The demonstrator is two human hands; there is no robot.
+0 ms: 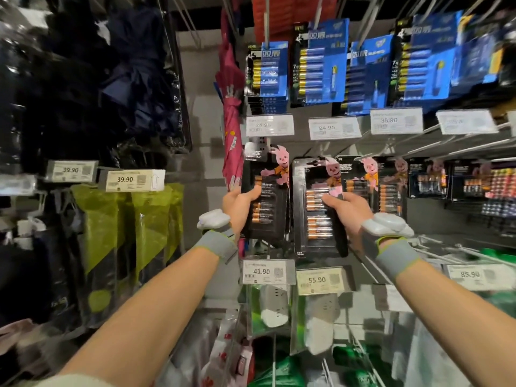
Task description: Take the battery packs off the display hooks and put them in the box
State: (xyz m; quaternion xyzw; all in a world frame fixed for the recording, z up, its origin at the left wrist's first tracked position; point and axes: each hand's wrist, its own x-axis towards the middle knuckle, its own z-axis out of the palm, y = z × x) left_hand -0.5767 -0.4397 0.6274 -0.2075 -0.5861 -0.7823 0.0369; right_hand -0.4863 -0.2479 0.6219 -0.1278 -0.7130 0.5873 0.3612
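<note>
Our left hand (240, 205) grips one Duracell battery pack (266, 219), our right hand (347, 212) the neighbouring pack (315, 233), each side-held, seemingly to slide forward off hidden hooks.

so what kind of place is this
Almost certainly a retail shop aisle. Black carded battery packs with a pink bunny hang in a row, blue carded battery packs hang above, and white printed price tags sit under each row.
</note>
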